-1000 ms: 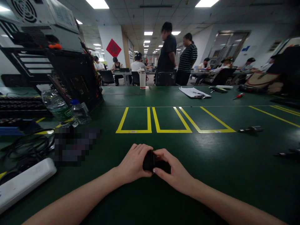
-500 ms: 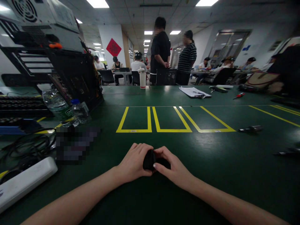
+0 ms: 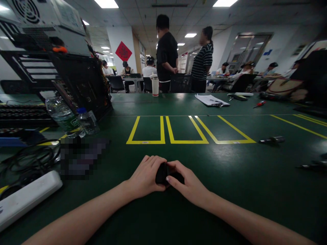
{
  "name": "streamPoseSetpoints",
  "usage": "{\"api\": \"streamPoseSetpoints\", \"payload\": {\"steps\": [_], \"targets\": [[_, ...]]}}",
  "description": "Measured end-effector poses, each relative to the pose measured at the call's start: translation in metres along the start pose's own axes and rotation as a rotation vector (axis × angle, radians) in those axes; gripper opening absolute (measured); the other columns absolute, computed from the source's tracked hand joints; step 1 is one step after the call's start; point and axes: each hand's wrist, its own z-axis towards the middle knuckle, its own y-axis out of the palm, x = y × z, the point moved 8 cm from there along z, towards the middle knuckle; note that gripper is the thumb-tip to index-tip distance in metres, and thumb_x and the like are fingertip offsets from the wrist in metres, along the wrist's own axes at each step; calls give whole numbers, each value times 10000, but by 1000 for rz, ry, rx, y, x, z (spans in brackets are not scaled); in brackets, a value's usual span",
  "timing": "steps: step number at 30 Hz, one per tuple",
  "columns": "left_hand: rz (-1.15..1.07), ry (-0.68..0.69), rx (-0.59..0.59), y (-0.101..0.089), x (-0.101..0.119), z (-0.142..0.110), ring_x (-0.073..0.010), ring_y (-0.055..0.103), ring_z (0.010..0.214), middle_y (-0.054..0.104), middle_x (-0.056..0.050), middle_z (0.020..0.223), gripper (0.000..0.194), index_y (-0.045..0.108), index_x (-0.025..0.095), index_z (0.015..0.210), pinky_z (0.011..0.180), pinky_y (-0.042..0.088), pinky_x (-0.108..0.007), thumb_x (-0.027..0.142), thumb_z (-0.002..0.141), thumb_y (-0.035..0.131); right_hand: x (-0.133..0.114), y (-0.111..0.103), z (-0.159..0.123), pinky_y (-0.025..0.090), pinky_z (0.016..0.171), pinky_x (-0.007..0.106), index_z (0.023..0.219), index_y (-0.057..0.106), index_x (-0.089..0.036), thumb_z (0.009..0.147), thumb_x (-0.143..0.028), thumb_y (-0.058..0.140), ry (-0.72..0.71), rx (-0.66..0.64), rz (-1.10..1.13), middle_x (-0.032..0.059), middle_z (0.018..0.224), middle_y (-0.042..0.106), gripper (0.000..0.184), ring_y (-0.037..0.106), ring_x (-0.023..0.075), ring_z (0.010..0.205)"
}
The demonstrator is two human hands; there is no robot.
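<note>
A small black object (image 3: 161,173) is held between my two hands low over the green table, at the centre of the view. My left hand (image 3: 146,177) wraps its left side, with the thumb underneath and the fingers over the top. From the right, my right hand (image 3: 188,183) pinches it, thumb at the near edge and fingers curled over the far edge. The fingers hide much of the object, so its exact kind does not show. A dark part or shadow fills the gap inside the right hand's curl.
Yellow tape outlines (image 3: 145,142) lie beyond my hands on the green table (image 3: 230,204). At left are a white power strip (image 3: 33,197), cables, bottles (image 3: 87,122) and an open computer case (image 3: 84,81). To the right lie a drill-bit-like tool (image 3: 273,140) and a clipboard (image 3: 212,100).
My hands keep their hold on the black object, with only a tiny shift of the right hand to the left. In the background, a standing person in black has moved left.
</note>
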Motion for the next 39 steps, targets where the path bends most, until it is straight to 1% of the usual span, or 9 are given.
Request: {"api": "streamPoseSetpoints", "payload": {"steps": [6,9,15,21,23,26,30,32,39], "targets": [[-7,4,-8,-1,1,-1,-216,497,961,522,-42,1081,521,399,217,1111,806,362,-348,328,669,651,-6,-5,-4,429,848,356,1018,474,-230,749,-192,562,-98,61,-63,31,1076,475,286,481,183,990],[-8,2,-8,-1,2,0,-211,501,941,527,-42,1063,497,408,213,1102,795,367,-343,338,680,639,-1,-7,-1,439,838,351,974,488,-224,774,-221,543,-57,85,4,22,1029,501,207,502,172,967],[-2,-2,-1,-2,2,1,-218,505,933,531,-55,1052,513,410,199,1096,790,366,-351,315,659,653,4,-1,0,440,833,367,1037,448,-199,788,-236,521,43,27,27,41,994,537,262,528,175,933],[-13,4,-4,-3,3,1,-226,499,956,525,-51,1072,548,396,210,1110,798,363,-354,304,642,667,-13,-4,-7,404,873,356,1014,451,-224,716,-102,536,-133,57,-86,38,1062,476,334,478,179,990],[-14,7,-1,-3,3,0,-218,502,946,528,-45,1061,523,405,211,1099,793,365,-345,300,652,660,-14,-6,-7,398,877,350,966,473,-229,728,-112,531,-158,83,-97,33,1067,468,272,466,179,1004],[-5,7,3,-3,4,0,-213,507,929,531,-48,1051,493,414,205,1088,787,366,-343,308,665,647,-9,-7,-4,410,858,339,947,479,-222,757,-144,523,-129,102,-80,27,1027,488,210,479,170,976],[-2,-3,-5,-1,3,0,-211,503,940,527,-47,1065,507,413,206,1095,795,363,-343,312,660,651,-2,-4,-2,403,891,354,1083,417,-218,762,-166,537,-26,77,-16,35,1058,496,346,481,170,1002],[0,-9,-8,-1,2,0,-209,501,945,527,-47,1066,523,410,202,1098,799,362,-340,305,650,660,-1,-2,-2,414,881,361,1095,413,-213,777,-184,524,10,48,-6,40,1057,504,338,492,172,993],[6,-10,-7,-1,1,-1,-215,498,947,524,-46,1062,544,394,203,1109,808,355,-346,285,644,664,-7,-1,-5,441,825,353,1025,450,-209,771,-193,542,-47,15,-47,26,988,526,271,521,171,925]]}}
